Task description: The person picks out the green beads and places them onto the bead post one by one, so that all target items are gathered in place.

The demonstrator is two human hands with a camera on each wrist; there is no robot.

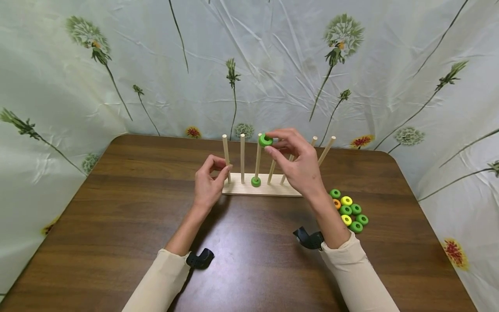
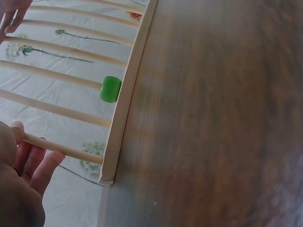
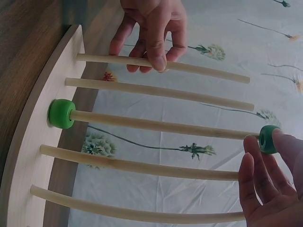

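The right hand (image 1: 300, 164) pinches a smooth, rounded green ring (image 1: 266, 140) by the third peg (image 1: 257, 162) from left; the left hand (image 1: 209, 181) grips the leftmost pale wooden peg (image 1: 225, 149).

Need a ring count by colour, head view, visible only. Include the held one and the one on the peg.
Green rings: 7
Yellow rings: 2
Orange ring: 1
Total visible: 10

High head view, close wrist views, rack (image 1: 266, 190) in all.

Pale glare on tabletop (image 1: 249, 264); wrist views dimmer, softer.
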